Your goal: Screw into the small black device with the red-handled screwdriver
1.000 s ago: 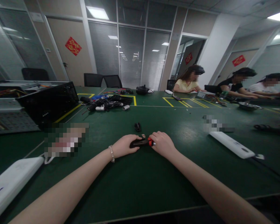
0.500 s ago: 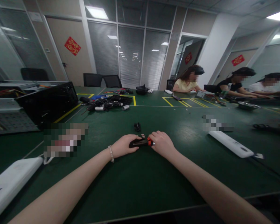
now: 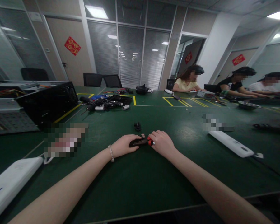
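Note:
My left hand (image 3: 124, 145) is closed around a black piece (image 3: 132, 142) whose exact kind I cannot make out. From the right, my right hand (image 3: 162, 144) grips a tool with red-and-black handles, apparently pliers (image 3: 144, 142). The tool's dark metal end points left and meets the black piece between the hands; whether its jaws are closed on it I cannot tell. Both hands rest low over the green table (image 3: 140, 183). Just beyond them lies a small black bundled item (image 3: 137, 126), and a tiny pale bit (image 3: 143, 135) sits nearer the fingers.
An opened computer case (image 3: 49, 102) stands at the left. Cables and tools form a pile (image 3: 109, 103) farther back. Long white devices lie left (image 3: 18, 174) and right (image 3: 232, 144). A metal bowl (image 3: 249, 105) and three people sit at the right.
My hands and the tool stay in practically the same place. At the far right, a co-worker's arms have shifted slightly.

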A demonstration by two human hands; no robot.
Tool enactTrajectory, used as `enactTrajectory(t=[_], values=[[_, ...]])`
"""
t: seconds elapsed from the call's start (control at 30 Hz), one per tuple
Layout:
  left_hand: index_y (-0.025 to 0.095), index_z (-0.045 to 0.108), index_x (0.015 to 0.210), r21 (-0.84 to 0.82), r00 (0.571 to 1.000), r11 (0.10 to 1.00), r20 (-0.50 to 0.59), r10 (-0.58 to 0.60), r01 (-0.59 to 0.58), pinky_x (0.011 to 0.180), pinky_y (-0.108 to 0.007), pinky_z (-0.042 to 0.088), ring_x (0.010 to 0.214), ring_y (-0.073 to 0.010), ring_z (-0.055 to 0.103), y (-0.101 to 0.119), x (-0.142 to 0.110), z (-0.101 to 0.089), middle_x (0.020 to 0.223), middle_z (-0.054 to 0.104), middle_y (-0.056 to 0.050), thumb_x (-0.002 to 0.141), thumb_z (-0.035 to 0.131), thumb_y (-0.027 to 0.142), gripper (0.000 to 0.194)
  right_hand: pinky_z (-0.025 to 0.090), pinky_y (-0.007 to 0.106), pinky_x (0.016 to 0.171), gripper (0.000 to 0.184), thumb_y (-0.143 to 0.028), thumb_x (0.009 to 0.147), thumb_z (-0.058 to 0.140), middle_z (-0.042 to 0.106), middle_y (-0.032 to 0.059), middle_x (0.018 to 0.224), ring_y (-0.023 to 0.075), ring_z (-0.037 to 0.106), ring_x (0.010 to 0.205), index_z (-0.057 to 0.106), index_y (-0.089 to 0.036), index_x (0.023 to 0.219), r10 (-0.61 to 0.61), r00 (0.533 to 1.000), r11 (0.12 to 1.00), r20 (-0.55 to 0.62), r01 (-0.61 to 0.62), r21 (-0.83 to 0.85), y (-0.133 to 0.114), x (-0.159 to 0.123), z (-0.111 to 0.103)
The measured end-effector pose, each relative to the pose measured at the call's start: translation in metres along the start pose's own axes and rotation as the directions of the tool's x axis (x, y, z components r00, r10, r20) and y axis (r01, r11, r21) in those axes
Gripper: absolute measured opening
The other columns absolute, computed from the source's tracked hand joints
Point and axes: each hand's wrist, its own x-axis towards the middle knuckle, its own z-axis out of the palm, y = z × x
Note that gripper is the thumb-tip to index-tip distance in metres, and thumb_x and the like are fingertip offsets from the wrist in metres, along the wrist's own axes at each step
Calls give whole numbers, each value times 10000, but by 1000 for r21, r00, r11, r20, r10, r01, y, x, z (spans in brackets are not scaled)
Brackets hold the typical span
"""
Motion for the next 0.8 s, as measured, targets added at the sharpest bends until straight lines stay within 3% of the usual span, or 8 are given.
enactTrajectory(t=[0.47,0.8], values=[[227,486,1143,2,1000,1000,-21,10,-10,818,-312,427,924,-185,556,-2,1,2,1054,585,-30,765,572,256,389,349,285,703,215,-191,709,540,607,69,882,185,499,801,603,-158,913,-22,1000,999,0,22,-30,1,1,-1],[217,483,1144,5,1000,1000,-21,23,-22,854,-341,414,954,-197,551,1,-1,0,1084,575,-43,756,580,245,401,360,265,669,184,-205,717,534,611,51,846,164,510,762,605,-166,883,28,999,998,41,-30,51,0,1,-1]])
